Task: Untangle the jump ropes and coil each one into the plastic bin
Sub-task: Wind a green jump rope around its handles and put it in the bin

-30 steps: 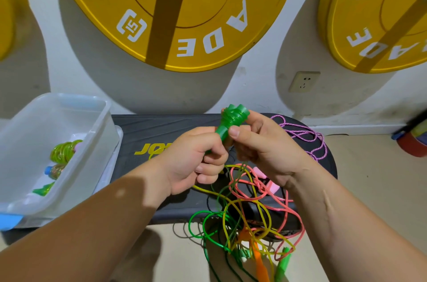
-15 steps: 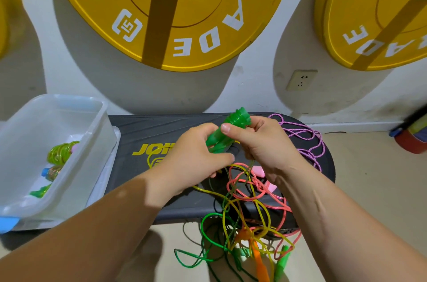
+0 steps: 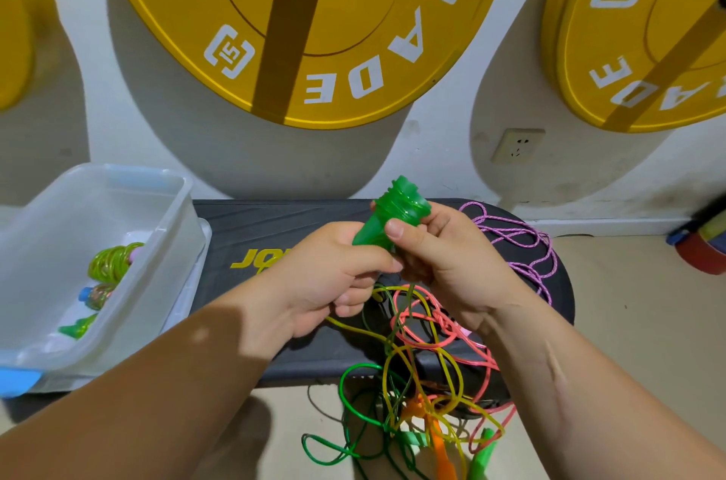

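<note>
The green handle [image 3: 393,218] looked glossy, translucent plastic; the bin [image 3: 157,243] at nine o'clock was frosted, smooth plastic; the tangled cords [image 3: 432,349] at six shone like vinyl; the purple rope [image 3: 510,232] at three was braided, matt cord.

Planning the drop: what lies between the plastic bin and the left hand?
Head view: just the bare black board with its yellow lettering lies between bin and left hand.
</note>
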